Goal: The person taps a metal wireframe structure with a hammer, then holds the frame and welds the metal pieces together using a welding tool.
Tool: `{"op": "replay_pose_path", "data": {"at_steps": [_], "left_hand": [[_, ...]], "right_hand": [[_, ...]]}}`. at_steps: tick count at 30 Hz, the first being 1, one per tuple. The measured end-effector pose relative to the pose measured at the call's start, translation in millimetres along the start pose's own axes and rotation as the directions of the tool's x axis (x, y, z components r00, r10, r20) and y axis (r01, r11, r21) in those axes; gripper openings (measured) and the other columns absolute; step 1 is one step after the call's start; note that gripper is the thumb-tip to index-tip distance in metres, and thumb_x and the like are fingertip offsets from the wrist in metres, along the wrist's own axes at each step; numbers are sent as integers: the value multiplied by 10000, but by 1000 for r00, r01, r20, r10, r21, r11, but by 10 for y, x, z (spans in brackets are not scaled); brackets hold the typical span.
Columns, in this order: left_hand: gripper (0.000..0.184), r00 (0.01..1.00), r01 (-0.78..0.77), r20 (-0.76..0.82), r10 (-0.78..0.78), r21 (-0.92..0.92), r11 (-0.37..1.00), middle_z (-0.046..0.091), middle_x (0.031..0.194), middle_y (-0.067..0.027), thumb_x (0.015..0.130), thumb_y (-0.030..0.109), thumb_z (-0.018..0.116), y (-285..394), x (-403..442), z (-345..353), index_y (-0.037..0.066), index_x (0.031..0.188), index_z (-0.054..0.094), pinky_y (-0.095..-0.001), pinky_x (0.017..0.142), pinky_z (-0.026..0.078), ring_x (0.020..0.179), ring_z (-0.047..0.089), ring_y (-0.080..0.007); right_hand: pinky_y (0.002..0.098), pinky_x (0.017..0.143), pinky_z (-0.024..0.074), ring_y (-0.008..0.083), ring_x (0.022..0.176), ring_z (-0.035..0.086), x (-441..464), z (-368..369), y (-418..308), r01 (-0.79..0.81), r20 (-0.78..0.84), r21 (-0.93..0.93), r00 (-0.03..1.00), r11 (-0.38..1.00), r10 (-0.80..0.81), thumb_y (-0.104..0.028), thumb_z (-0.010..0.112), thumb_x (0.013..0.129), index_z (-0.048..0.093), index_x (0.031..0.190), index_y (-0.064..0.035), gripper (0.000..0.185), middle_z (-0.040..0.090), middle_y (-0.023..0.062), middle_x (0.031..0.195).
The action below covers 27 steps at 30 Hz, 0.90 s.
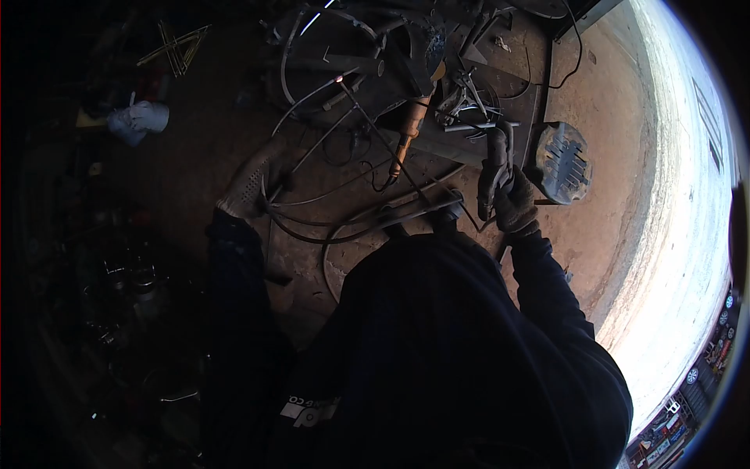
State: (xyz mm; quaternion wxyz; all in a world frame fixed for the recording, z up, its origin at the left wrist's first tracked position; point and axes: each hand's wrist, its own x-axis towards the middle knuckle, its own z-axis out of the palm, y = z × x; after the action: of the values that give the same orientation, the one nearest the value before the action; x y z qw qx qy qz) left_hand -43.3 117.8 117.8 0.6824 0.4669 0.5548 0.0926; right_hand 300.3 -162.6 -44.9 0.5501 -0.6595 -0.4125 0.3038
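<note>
L hand (248,187) at end of bent-rod frame (312,240), grip too dark to tell; R hand (516,206) clenched round dark clamp-like tool (494,166).
Lies approx 3 o'clock from L hand (nearer), long axis roughly 9-to-3. Glowing spot (339,80) on rods, 1–2 o'clock from L hand, 10 from R hand.

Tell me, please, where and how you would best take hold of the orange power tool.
Grip the orange power tool around the middle of its body, probably best from above and the person's side. The body is long and narrow and lies with its corded end towards the person, while its far end sits among dark metal parts.
</note>
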Motion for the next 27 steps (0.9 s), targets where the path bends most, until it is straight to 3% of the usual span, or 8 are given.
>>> {"op": "replay_pose_path", "data": {"at_steps": [3,10,13,16,18,22,25,27], "left_hand": [[596,996,-69,60,65,77,995,652,917,1,951,562,558,-25,42,-76,35,1209,660,-248,618,412,691,563,-101],[587,988,-152,-37,152,9,988,636,895,7,962,561,531,-134,130,31,39,1194,671,-231,586,391,691,553,-84],[549,988,-151,50,145,155,976,629,906,10,957,543,537,-30,131,1,70,1200,677,-243,591,403,698,545,-74],[509,1000,7,11,-12,403,915,656,1190,1,1002,475,503,158,36,48,79,1279,660,-245,766,444,899,573,-74],[492,967,-253,96,234,351,902,662,1144,-1,1007,456,490,170,-26,109,87,1280,668,-243,749,447,825,549,-63],[494,945,-326,95,313,368,871,663,1188,-18,1018,428,485,133,105,25,64,1312,645,-252,805,455,890,572,-77],[506,848,-518,78,524,330,789,591,740,35,956,482,586,92,206,12,77,1241,687,-252,627,414,681,521,-66],[498,886,-442,30,463,357,823,589,731,30,931,509,621,118,227,-8,60,1123,714,-255,627,409,674,514,-69]], "right_hand": [[361,865,507,225,998,649,-39,15,-44,-41,-67,148,996,988,51,-395,712,869,568,1218,17,560,673,123,1073],[375,872,506,250,991,656,-73,-62,-55,-39,-38,-13,999,999,39,-457,707,859,571,1227,14,614,675,133,1073],[383,869,504,260,995,654,-114,-71,-136,0,-35,-33,999,999,-1,-490,689,859,582,1202,6,613,671,145,1074],[385,866,501,261,1003,646,-139,-145,-155,-4,-2,-77,1000,997,4,-504,679,860,584,1200,1,617,664,145,1092],[387,858,501,262,990,647,-158,-183,-121,-3,2,-50,1000,999,3,-507,680,858,586,1194,1,617,666,143,1078],[384,838,502,252,952,645,-185,-139,-153,-40,-28,82,999,996,43,-506,690,849,591,1186,-2,614,670,126,1039],[371,835,505,232,941,642,-178,-143,-157,14,-33,-30,999,999,-15,-488,699,848,597,1181,-5,595,672,111,1020],[371,831,506,236,941,645,-152,-126,-243,-5,-8,-14,1000,1000,5,-477,696,851,597,1179,-3,585,673,117,1020]]}}
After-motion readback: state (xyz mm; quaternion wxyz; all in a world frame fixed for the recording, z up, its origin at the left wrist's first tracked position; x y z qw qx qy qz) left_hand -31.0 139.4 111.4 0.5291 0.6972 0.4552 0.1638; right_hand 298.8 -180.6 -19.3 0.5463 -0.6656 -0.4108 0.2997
